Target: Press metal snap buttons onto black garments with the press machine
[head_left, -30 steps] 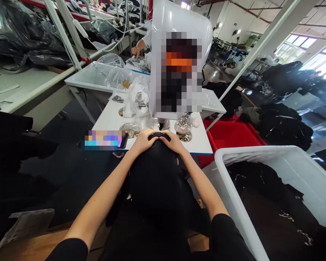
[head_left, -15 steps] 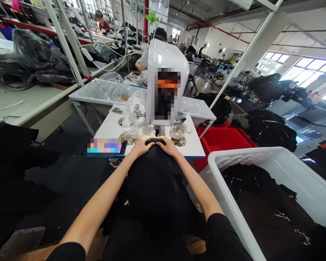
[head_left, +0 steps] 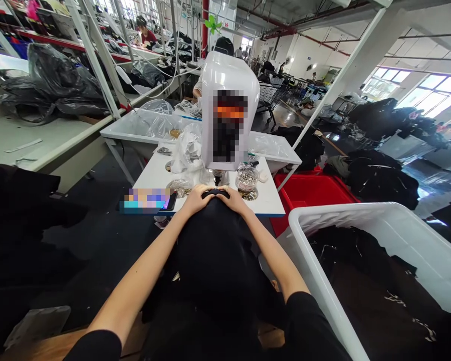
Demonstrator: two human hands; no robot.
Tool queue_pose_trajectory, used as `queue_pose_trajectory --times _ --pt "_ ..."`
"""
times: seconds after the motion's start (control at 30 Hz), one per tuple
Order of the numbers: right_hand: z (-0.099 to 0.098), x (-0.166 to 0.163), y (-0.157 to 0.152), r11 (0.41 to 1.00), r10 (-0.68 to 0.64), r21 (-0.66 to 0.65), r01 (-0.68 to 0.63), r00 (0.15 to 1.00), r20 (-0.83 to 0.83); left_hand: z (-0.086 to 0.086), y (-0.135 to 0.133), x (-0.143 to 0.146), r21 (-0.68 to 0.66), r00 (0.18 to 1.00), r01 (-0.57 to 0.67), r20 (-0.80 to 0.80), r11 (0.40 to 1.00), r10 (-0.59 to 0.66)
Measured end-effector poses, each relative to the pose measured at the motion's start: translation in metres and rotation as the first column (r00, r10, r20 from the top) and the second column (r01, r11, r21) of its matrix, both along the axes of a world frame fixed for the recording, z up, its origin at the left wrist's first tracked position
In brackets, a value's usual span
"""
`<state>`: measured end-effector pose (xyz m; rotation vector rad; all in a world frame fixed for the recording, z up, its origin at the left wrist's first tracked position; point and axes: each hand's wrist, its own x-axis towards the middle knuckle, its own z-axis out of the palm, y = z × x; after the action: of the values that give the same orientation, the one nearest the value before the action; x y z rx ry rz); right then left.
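A black garment (head_left: pixel 218 260) lies over my lap and reaches the edge of a white work table (head_left: pixel 154 173). My left hand (head_left: pixel 196 199) and my right hand (head_left: pixel 236 199) press down side by side on the garment's far edge, fingers curled over the fabric and meeting at a small black strip of it. Directly beyond my fingers stands a white press machine (head_left: pixel 229 108), its metal head (head_left: pixel 218 176) just above the fabric edge. Small dishes of metal fasteners (head_left: pixel 247 176) sit on either side of the head.
A large white bin (head_left: pixel 361 215) with black garments stands at my right, a red bin (head_left: pixel 308 188) behind it. A phone (head_left: pixel 170 200) lies at the table's near left edge. Plastic bags (head_left: pixel 190 145) crowd the table's back. Another person works beyond the machine.
My hands have stayed on the garment's edge under the machine head. The view has tilted up, showing more of the hall.
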<state>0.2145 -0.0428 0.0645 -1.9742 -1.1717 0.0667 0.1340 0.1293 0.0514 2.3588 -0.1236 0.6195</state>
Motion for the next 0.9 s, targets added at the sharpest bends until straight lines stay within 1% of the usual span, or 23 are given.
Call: queue_pose_trajectory --times 0.13,0.23,0.37,0.43,0.5,0.57,0.6,0.63,0.7,0.73,0.8,0.9 --pt "0.002 -0.002 -0.001 0.999 -0.017 -0.046 0.019 0.999 0.031 -0.003 0.001 0.001 -0.002 1.000 0.001 -0.003 1.000 -0.001" --pt "0.005 -0.005 -0.001 0.989 -0.080 -0.117 0.087 0.995 0.067 -0.003 0.001 0.002 0.013 1.000 0.005 -0.012 1.000 -0.005" --pt "0.016 -0.011 -0.002 0.959 -0.219 -0.160 0.236 0.968 0.121 0.008 0.003 -0.002 0.048 0.999 -0.029 -0.041 0.998 0.031" --pt "0.023 -0.016 -0.006 0.952 -0.239 -0.159 0.262 0.960 0.148 0.017 0.004 -0.012 0.064 0.996 -0.051 -0.063 0.997 0.055" --pt "0.028 -0.024 -0.016 0.960 -0.202 -0.162 0.227 0.966 0.158 0.023 0.003 -0.029 0.107 0.998 -0.025 -0.049 0.994 0.030" --pt "0.029 -0.037 -0.032 0.975 -0.107 -0.171 0.140 0.976 0.188 0.026 0.001 -0.053 0.202 0.997 0.061 0.025 0.977 -0.068" --pt "0.028 -0.046 -0.042 0.981 -0.041 -0.174 0.085 0.970 0.239 0.025 -0.002 -0.067 0.263 0.988 0.102 0.083 0.959 -0.128" --pt "0.026 -0.055 -0.053 0.985 0.026 -0.173 0.031 0.948 0.316 0.023 -0.004 -0.081 0.320 0.972 0.126 0.148 0.939 -0.180" --pt "0.022 -0.075 -0.075 0.988 0.122 -0.147 -0.054 0.856 0.503 0.018 -0.009 -0.108 0.400 0.930 0.128 0.269 0.908 -0.249" --pt "0.019 -0.085 -0.085 0.990 0.130 -0.117 -0.076 0.805 0.579 0.015 -0.012 -0.120 0.415 0.910 0.118 0.318 0.902 -0.265" --pt "0.014 -0.104 -0.101 0.996 0.085 -0.026 -0.090 0.752 0.654 0.011 -0.017 -0.140 0.417 0.881 0.113 0.378 0.902 -0.285" --pt "0.007 -0.127 -0.115 0.991 0.008 0.097 -0.096 0.752 0.659 0.005 -0.022 -0.159 0.398 0.861 0.126 0.412 0.909 -0.299"
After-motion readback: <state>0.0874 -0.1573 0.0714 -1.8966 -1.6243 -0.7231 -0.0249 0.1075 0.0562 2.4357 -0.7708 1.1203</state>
